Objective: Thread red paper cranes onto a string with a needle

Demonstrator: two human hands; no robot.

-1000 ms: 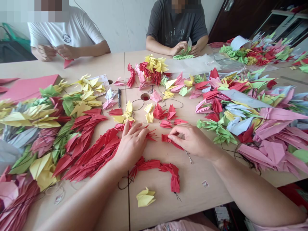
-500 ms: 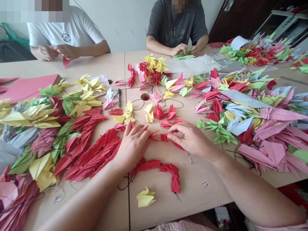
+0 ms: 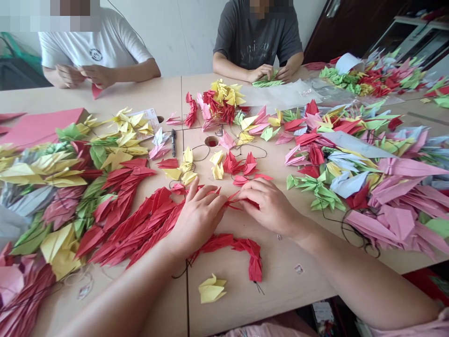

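A small red folded-paper crane (image 3: 235, 200) is found between the person's left hand (image 3: 198, 217) and right hand (image 3: 270, 203), above the light wooden desk (image 3: 280, 290), with its thin paper points fanned towards the left fingertips. The right grip is closed, its curled fingers pressed over that crane. The left grip is spread, its fingers (image 3: 210, 193) laid across the red paper, and whether they are clamped on it cannot be told.

A curved string of red paper cranes on black cord (image 3: 228, 242) is laid on the desk just below the hands. A long heap of red paper cranes (image 3: 140, 229) is piled just beside the left hand, and a yellow paper crane (image 3: 212, 288) is lying apart near the desk's edge. A round hole in the desk (image 3: 212, 141) is seen farther off, with something red inside it that is too small to identify. Nearby, a black marker pen (image 3: 173, 142) is lying on the desk, and a translucent plastic sheet (image 3: 280, 92) is spread flat beyond the cranes.

Mounds of pink, green and pale blue paper cranes (image 3: 396, 220) are heaped to the right. At the far side, a sheet of red paper (image 3: 97, 91) is held by a co-worker's hands (image 3: 84, 75), while green paper cranes (image 3: 267, 82) are held by another co-worker's hands (image 3: 266, 72).
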